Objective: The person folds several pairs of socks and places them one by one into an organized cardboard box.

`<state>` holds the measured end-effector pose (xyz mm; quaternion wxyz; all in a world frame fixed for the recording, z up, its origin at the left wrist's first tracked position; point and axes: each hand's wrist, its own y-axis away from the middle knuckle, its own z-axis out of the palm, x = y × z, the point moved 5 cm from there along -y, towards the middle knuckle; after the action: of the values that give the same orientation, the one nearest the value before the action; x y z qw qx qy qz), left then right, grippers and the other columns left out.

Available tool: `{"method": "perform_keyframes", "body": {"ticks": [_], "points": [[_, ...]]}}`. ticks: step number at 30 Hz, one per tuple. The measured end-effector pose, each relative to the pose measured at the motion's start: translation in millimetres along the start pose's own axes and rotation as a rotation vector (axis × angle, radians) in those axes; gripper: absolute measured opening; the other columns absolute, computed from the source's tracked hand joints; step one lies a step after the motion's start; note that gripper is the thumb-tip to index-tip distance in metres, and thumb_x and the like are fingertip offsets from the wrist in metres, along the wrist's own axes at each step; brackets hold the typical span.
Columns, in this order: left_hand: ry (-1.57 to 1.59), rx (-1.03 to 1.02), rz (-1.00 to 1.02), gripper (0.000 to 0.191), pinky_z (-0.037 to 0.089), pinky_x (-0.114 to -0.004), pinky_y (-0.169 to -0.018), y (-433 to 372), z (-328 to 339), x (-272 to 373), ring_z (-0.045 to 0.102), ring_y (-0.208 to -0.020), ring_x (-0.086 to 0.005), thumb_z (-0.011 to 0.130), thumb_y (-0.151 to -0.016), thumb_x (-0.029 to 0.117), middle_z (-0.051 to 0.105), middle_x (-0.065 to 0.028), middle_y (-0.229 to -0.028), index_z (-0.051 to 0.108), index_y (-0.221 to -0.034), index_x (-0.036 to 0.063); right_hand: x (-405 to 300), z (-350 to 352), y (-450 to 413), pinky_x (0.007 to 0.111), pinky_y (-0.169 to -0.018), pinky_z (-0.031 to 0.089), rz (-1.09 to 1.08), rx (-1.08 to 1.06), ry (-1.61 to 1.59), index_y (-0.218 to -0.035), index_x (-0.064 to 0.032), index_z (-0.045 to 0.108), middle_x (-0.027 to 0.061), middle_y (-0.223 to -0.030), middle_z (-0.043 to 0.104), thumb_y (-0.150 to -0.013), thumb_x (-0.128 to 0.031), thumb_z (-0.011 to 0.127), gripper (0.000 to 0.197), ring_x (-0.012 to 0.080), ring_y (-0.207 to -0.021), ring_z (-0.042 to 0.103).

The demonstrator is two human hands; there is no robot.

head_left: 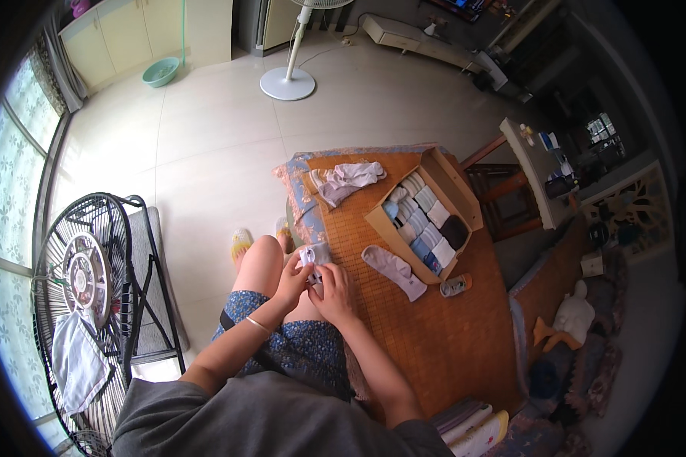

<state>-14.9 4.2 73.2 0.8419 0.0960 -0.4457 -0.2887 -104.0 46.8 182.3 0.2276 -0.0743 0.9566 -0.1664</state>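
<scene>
Over my lap, my left hand [293, 281] and my right hand [334, 291] both hold a light-coloured sock [315, 253], partly hidden by the fingers. A single pale sock [394, 272] lies flat on the woven mat [440, 331] to the right. Beyond it stands an open cardboard box [380, 214] with rolled or folded socks [429, 200] packed in rows, in white, grey, blue and dark colours. A loose pile of light socks [351, 178] rests on the mat's far end. A small jar [455, 285] lies beside the box's near corner.
A black woven chair [128, 274] with a white cloth [77, 363] is at the left. A standing fan [287, 84] and a green basin [160, 72] are on the tiled floor. At the right are a table [526, 171] and a white plush toy [574, 314]. Folded textiles [471, 428] lie near me.
</scene>
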Motion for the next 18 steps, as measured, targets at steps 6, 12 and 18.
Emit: {"method": "perform_keyframes", "body": {"ticks": [6,12,18], "points": [[-0.052,-0.090,0.241,0.029,0.052,-0.027,-0.073,9,30,31,0.060,-0.087,-0.0137,0.052,-0.092,0.005,0.062,-0.0083,-0.099,0.043,-0.119,0.0049,10,-12,-12,0.037,-0.066,0.049,0.292,0.174,-0.312,-0.107,-0.0019,0.053,0.0127,-0.083,0.060,-0.082,-0.013,0.064,0.030,0.0275,-0.075,0.060],[-0.330,-0.179,0.466,0.027,0.046,-0.021,-0.071,26,55,77,0.055,-0.082,-0.0070,0.048,-0.094,0.007,0.059,-0.0020,-0.093,0.046,-0.120,0.0017,5,-34,-29,0.029,-0.062,0.048,0.416,0.282,-0.518,-0.103,-0.0013,0.056,0.0082,-0.081,0.063,-0.085,-0.009,0.061,0.021,0.0162,-0.070,0.060],[-0.434,-0.145,0.435,0.034,0.046,-0.028,-0.080,37,55,95,0.057,-0.095,-0.0160,0.052,-0.090,0.004,0.060,-0.0112,-0.102,0.046,-0.123,-0.0024,-4,-35,-33,0.027,-0.061,0.047,0.491,0.353,-0.673,-0.101,0.0007,0.057,0.0082,-0.079,0.062,-0.086,-0.007,0.058,0.017,0.0144,-0.066,0.059]]}}
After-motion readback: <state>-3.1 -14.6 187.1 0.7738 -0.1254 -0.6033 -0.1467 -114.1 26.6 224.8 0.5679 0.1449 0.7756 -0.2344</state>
